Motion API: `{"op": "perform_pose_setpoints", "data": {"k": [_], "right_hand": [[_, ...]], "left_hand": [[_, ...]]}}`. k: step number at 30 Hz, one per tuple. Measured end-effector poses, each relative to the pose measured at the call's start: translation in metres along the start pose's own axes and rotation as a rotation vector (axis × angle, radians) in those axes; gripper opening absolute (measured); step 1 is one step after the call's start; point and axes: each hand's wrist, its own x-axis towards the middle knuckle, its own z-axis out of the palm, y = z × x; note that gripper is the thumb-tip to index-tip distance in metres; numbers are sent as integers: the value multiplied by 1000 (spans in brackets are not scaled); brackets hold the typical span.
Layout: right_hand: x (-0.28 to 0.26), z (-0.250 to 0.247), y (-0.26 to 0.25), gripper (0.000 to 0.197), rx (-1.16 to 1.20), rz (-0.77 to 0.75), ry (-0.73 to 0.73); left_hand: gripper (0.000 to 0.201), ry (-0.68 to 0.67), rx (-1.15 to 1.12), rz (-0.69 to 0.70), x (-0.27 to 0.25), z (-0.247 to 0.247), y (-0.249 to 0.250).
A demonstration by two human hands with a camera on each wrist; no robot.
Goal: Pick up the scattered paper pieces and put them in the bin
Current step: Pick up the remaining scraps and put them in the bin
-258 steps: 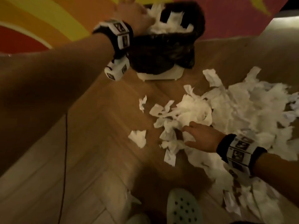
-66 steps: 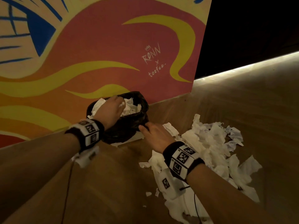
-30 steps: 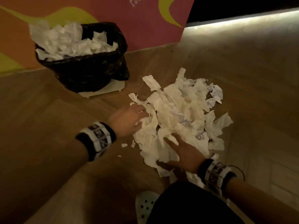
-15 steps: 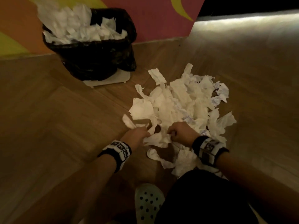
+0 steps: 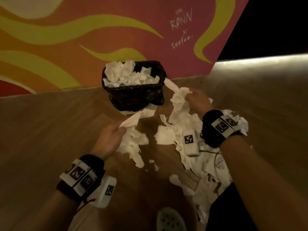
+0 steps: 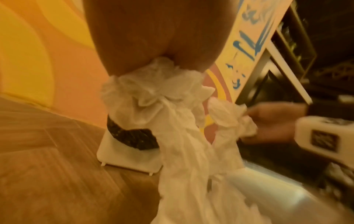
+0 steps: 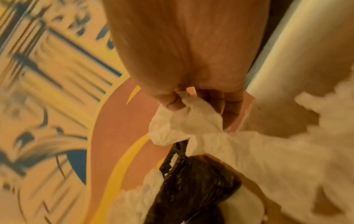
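Observation:
A small bin [image 5: 133, 95] lined with a black bag stands against the painted wall, heaped with white paper pieces [image 5: 128, 75]. My left hand [image 5: 110, 139] grips a bunch of torn paper [image 6: 162, 109] lifted off the floor, in front of the bin. My right hand [image 5: 197, 99] grips another bunch [image 7: 184, 121] just right of the bin's rim, with strips trailing down. More torn paper [image 5: 205, 167] lies on the wooden floor under my right forearm.
The bin's white base [image 6: 130, 157] sits on the wooden floor [image 5: 41, 139]. A painted orange, pink and yellow wall [image 5: 83, 39] runs behind it. A lit ledge [image 5: 266, 64] is at the right. My pale clog [image 5: 170, 220] is at the bottom edge.
Both hands closed on paper from the pile and rose with it toward the bin. The view tilted up, bringing the wall and the bin into the centre.

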Motion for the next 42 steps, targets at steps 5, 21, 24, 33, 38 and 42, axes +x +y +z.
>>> {"op": "perform_pose_setpoints", "data": {"k": [5, 21, 24, 33, 38, 42], "right_hand": [[-11, 0, 15, 39, 741, 384, -85], [-25, 30, -11, 28, 517, 165, -297], [-30, 38, -19, 26, 557, 233, -357], [-40, 61, -25, 28, 517, 295, -530], [-40, 67, -27, 46, 424, 249, -368], [-42, 66, -31, 33, 413, 237, -398]], "left_hand": [[36, 24, -550, -145, -4, -28, 17], [9, 189, -199, 50, 6, -62, 6], [13, 132, -187, 50, 7, -60, 6], [32, -48, 48, 77, 5, -55, -6], [19, 149, 458, 203, -4, -54, -4], [30, 227, 395, 211, -11, -59, 1]]}}
